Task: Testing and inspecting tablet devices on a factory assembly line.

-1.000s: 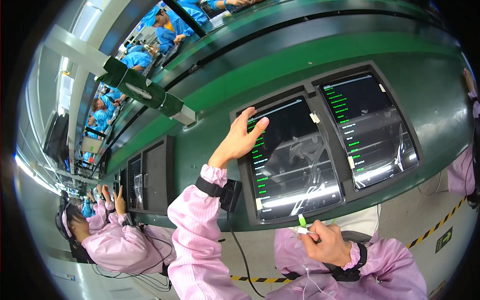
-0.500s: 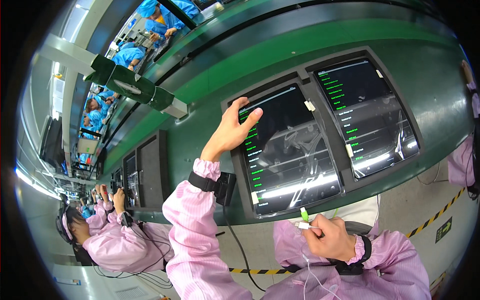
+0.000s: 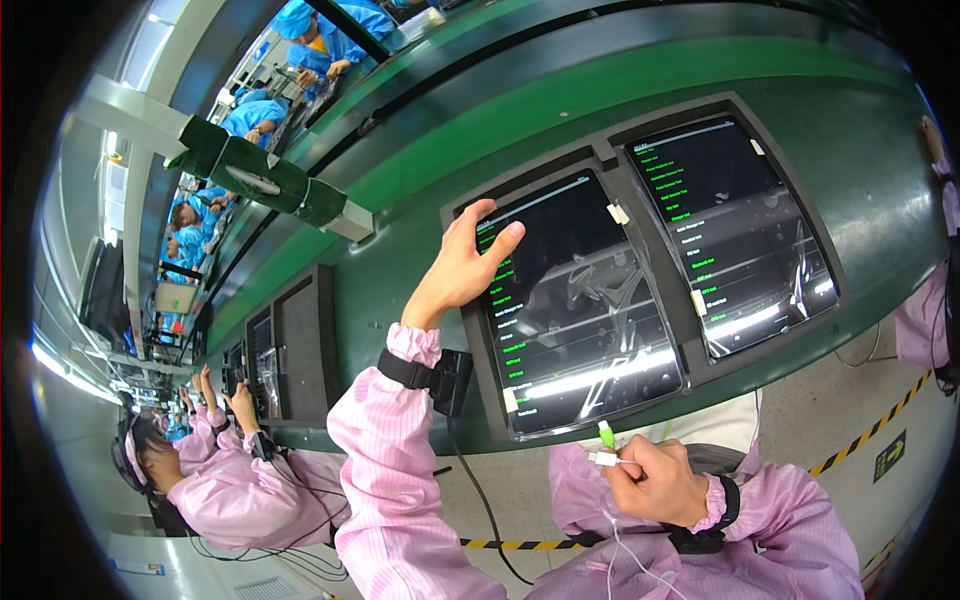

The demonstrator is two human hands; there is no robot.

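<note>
Two large black tablets, the left one [image 3: 585, 320] and the right one [image 3: 735, 240], lie in a dark grey foam tray [image 3: 662, 262]. Both screens are lit, with lists of green and white text, and clear film covers them. My left hand [image 3: 458, 268] rests at the left tablet's upper left edge, fingers and thumb spread, the thumb over the screen. Below that tablet's near edge, my right hand [image 3: 660, 482] pinches a white cable plug [image 3: 602, 458] and a green-ended plug [image 3: 606, 433]. Thin white cables hang beneath. Neither plug visibly touches the tablet.
The tray lies on a green bench [image 3: 400, 290]. A second foam tray [image 3: 308, 345] sits to the left, where a co-worker in pink [image 3: 250, 495] works. A green-wrapped post [image 3: 265, 175] rises behind my left hand. A black cable [image 3: 475, 500] hangs from my left wrist.
Both hands keep nearly the same places. My left thumb has dropped slightly, and the plugs in my right hand have shifted a little downward.
</note>
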